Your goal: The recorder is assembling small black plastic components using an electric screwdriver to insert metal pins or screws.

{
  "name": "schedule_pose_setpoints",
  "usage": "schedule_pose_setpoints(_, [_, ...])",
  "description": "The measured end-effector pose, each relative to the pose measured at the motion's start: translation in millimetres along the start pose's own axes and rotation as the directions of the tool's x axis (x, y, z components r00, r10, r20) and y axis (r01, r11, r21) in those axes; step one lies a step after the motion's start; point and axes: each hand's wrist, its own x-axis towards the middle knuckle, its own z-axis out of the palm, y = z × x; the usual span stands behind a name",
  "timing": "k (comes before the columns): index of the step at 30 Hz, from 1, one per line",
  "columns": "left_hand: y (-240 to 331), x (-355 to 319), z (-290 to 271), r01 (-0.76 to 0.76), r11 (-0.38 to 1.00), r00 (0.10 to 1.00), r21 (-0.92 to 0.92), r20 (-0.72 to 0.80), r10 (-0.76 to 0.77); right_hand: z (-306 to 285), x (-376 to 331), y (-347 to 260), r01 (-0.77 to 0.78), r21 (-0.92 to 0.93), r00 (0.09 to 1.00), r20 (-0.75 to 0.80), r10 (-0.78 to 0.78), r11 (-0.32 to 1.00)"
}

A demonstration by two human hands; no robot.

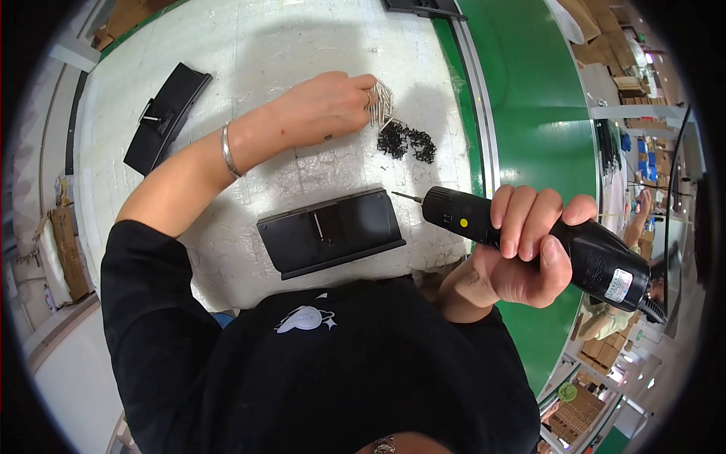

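Note:
My right hand [529, 242] is wrapped round a black electric screwdriver [461, 210], its thin bit pointing left. The bit's tip is close to the right end of a black plastic panel [333, 233] lying in front of me, with a slim silver pin [318, 225] at its middle. Farther off, my left hand [340, 104] has its fingers curled together at a heap of silver pins [383, 106]. What lies between those fingertips is hidden. Just nearer than the pins is a pile of small black screws [404, 142].
A second black panel [168, 117], also with a silver pin, lies at the left. Another black part [425, 7] sits at the far edge. The work surface has a whitish padded cover [302, 174]. Along its right side runs a metal rail [484, 113] beside a green surface [541, 113].

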Motion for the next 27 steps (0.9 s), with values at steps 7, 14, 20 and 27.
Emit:
schedule_pose_setpoints(7, [52,-53,-2,0.105,0.793,0.843,-0.6,-0.368,-0.391,10,-6,1,-0.077,-0.023,0.991,0.107,0.079,0.997])
schedule_pose_setpoints(14, [120,-101,7,0.201,0.636,0.636,-0.745,-0.395,-0.663,27,-16,19,-0.226,-0.048,0.944,0.237,0.231,0.973])
schedule_pose_setpoints(20, [133,-96,11,0.296,0.7,0.598,-0.65,-0.446,-0.666,34,-17,33,-0.186,-0.12,0.936,0.279,0.213,0.975])
schedule_pose_setpoints(27, [132,-95,15,0.272,0.657,0.574,-0.703,-0.43,-0.697,36,-17,35,-0.178,-0.145,0.942,0.26,0.211,0.973])
